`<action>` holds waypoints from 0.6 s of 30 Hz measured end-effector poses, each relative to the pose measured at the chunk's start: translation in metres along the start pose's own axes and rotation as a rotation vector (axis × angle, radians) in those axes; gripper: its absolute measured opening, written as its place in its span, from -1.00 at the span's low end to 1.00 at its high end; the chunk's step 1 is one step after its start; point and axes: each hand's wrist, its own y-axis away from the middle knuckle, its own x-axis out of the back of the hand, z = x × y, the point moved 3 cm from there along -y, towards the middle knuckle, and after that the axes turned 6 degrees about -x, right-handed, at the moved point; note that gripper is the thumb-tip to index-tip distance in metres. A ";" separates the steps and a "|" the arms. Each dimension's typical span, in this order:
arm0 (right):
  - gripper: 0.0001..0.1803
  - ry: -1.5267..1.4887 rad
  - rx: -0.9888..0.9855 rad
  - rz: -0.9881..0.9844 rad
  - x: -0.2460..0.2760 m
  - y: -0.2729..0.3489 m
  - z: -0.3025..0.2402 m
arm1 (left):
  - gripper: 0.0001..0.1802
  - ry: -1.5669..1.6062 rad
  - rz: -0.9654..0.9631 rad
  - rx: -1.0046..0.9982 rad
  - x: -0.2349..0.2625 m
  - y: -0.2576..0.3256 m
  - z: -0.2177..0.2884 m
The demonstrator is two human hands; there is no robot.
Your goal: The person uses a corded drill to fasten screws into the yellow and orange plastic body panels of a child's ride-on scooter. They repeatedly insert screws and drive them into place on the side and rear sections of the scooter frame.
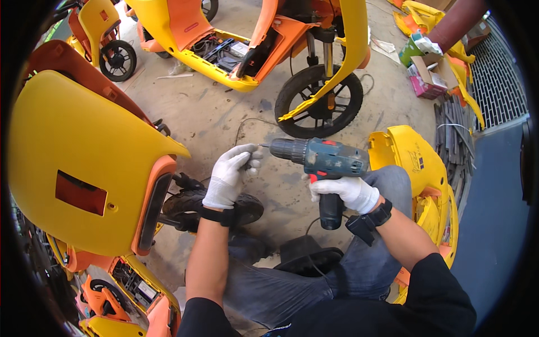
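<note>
My right hand (343, 192) is clenched round the cordless drill (323, 163) handle; I judge it heavy, rigid. My left hand (229, 175) pinches its bit tip.

one cordless drill (324, 163), two gloved hands (227, 175) (345, 191), two cardboard boxes (429, 76), one front wheel (320, 100)

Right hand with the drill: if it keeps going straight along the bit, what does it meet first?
Most likely the gloved left hand: the cordless drill in the right hand points left, its bit tip at those fingertips. Depth looks matched, though one view cannot confirm it.
</note>
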 end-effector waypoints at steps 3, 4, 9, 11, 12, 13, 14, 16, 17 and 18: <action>-0.62 0.008 -0.013 0.010 0.000 0.002 0.000 | -0.68 0.022 -0.035 -0.014 -0.004 -0.001 -0.002; -0.62 0.014 -0.014 0.012 0.002 0.003 0.000 | -0.68 0.031 -0.046 -0.023 -0.007 -0.002 -0.001; -0.63 0.098 -0.018 0.009 0.006 0.000 -0.006 | -0.73 0.127 -0.048 -0.036 -0.010 -0.004 -0.004; -0.66 0.119 -0.026 0.032 0.005 0.000 -0.009 | -0.75 0.126 0.003 -0.026 -0.011 -0.005 -0.007; -0.66 0.124 -0.021 0.033 0.005 -0.001 -0.009 | -0.76 0.085 -0.013 -0.027 -0.009 -0.006 -0.008; -0.66 0.131 -0.013 0.032 0.006 -0.003 -0.010 | -0.77 0.043 -0.029 -0.031 -0.006 -0.008 -0.010; -0.67 0.124 -0.018 0.037 0.007 -0.005 -0.009 | -0.78 0.002 -0.045 -0.035 -0.004 -0.009 -0.010; -0.68 0.113 -0.030 0.051 0.010 -0.008 -0.006 | -0.81 -0.077 -0.004 0.005 -0.003 -0.014 -0.011; -0.65 0.138 -0.032 0.044 0.012 -0.009 -0.005 | -0.82 -0.114 0.016 0.025 -0.004 -0.015 -0.012; -0.63 0.164 -0.035 0.037 0.013 -0.010 -0.005 | -0.81 -0.102 0.016 0.030 -0.007 -0.015 -0.011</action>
